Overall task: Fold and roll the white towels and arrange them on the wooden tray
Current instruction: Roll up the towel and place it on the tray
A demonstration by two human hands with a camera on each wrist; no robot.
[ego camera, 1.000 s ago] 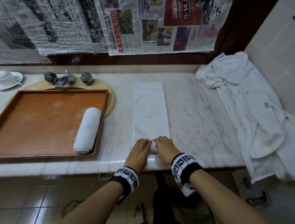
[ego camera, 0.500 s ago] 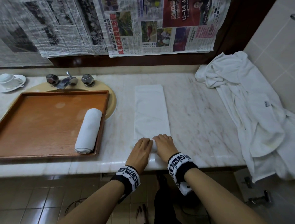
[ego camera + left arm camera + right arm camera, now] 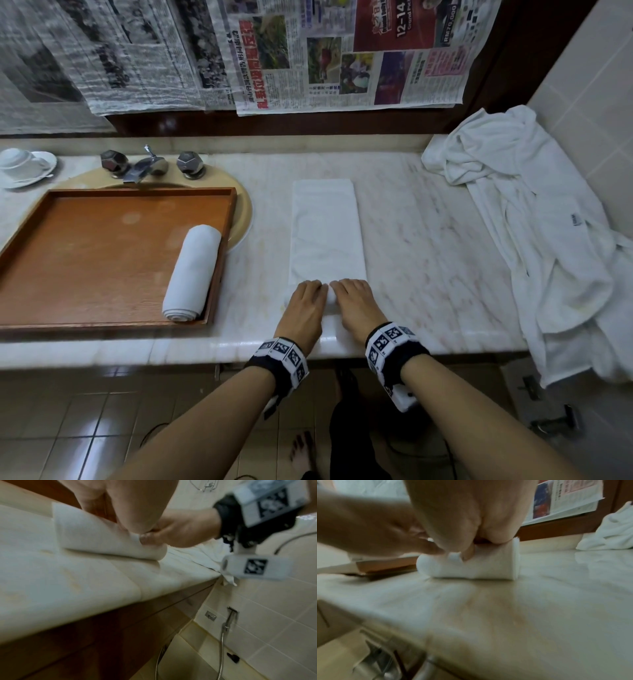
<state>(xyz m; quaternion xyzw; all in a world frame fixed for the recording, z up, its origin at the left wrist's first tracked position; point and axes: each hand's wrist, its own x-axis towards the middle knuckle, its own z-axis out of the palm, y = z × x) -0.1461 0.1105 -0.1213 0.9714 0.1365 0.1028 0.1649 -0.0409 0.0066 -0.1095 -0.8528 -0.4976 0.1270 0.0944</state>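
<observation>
**Supervisor:** Report grip state and item location.

**Operator:** I have the left hand [image 3: 306, 303] and right hand [image 3: 354, 301] side by side on the near end of the folded towel [image 3: 327, 233], which lies flat on the marble surface [image 3: 428, 246] right of the wooden tray [image 3: 102, 260]. Each grip is curled over the started roll; in the left wrist view a thumb pinches the rolled edge. One rolled towel [image 3: 191, 274] already lies in the tray, against its right wall.

**Supervisor:** Failure modes?

**Operator:** In my judgement, uneven pressure between the hands would skew the roll into a cone. Loose tension would leave a slack core that unwinds on transfer. The roll sits near the front edge of the surface; pulling it backward could drop it.

**Supervisor:** Visibility limits?

**Operator:** My hands cover the roll in the head view, so I cannot tell its thickness there. Both wrist views are blurred. The towel pile [image 3: 534, 240] at right runs out of frame; I cannot count it.
</observation>
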